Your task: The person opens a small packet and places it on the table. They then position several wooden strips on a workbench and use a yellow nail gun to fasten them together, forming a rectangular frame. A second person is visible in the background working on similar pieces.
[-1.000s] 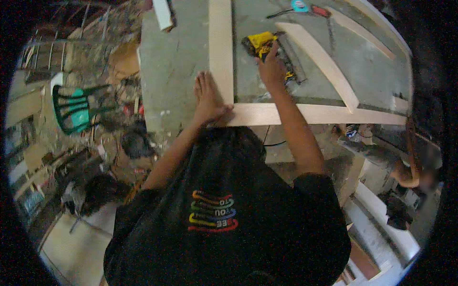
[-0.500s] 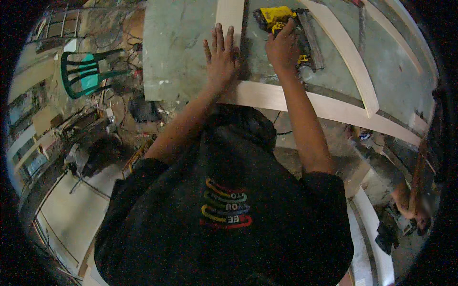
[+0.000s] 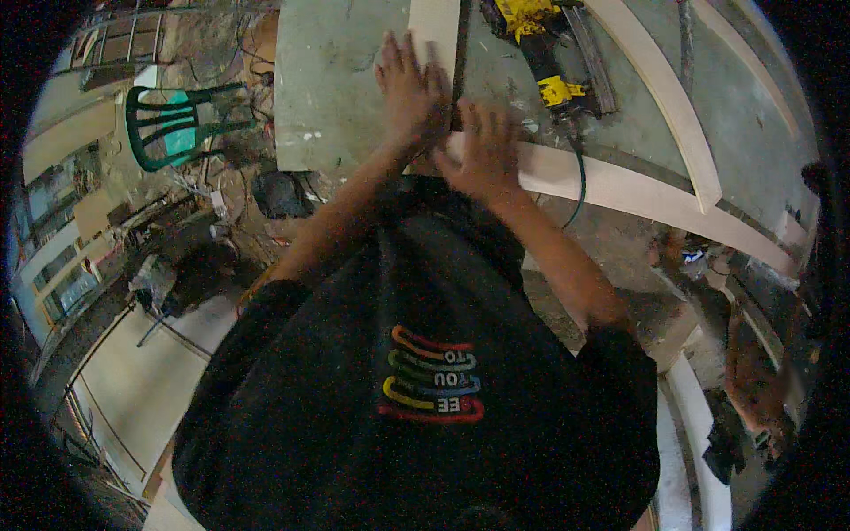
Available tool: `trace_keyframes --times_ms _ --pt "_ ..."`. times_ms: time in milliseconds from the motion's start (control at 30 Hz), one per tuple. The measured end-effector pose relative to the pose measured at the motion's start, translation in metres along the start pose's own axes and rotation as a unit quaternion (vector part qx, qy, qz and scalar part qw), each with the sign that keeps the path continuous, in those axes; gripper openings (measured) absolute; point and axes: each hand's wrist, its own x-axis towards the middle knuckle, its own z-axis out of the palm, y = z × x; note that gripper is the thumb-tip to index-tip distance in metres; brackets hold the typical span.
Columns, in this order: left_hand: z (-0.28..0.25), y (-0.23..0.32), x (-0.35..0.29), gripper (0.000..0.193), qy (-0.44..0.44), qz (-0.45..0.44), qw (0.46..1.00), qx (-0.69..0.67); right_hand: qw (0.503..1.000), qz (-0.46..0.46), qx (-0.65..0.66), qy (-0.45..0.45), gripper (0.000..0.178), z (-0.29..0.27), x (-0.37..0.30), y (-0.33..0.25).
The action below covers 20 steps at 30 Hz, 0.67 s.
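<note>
My left hand (image 3: 414,99) lies flat with its fingers spread, over the left edge of a pale wooden board (image 3: 434,28) that runs away from me. Beside it, my right hand (image 3: 487,150) rests with outstretched fingers on a second pale board (image 3: 611,180), close to the corner where the two boards meet. That board runs off to the right along the table's near edge. To the right of my hands, a yellow and black nail gun (image 3: 539,58) lies on the greenish-grey tabletop (image 3: 341,75), a dark hose trailing from its handle. The joint itself is partly hidden by my hands.
A curved pale board (image 3: 668,102) reaches the near board at the right, with another strip (image 3: 753,62) beyond. A green plastic chair (image 3: 164,128) stands on the cluttered floor at left. Light panels (image 3: 142,389) lie at lower left. White strips (image 3: 691,442) lie at lower right.
My right hand has let go of the nail gun and moved left and nearer, onto the near board by the corner. The nail gun stays on the table. My left hand remains near the corner.
</note>
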Motion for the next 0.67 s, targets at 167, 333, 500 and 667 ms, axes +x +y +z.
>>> trace_keyframes --times_ms 167,333,500,667 --pt "-0.008 -0.03 -0.016 0.119 -0.107 0.032 0.992 -0.062 0.996 -0.016 -0.04 -0.08 0.098 0.015 -0.024 0.001" --pt "-0.045 -0.037 -0.026 0.156 -0.243 0.071 0.966 -0.054 0.995 -0.045 -0.01 -0.084 0.096 0.004 -0.023 0.018" --pt "-0.051 -0.026 -0.003 0.165 -0.266 0.122 0.956 0.006 0.994 -0.07 -0.011 -0.088 0.095 0.0 -0.023 0.035" --pt "-0.053 -0.009 0.001 0.163 -0.314 0.05 0.948 0.021 0.992 -0.038 0.035 -0.112 0.087 0.005 -0.022 0.036"
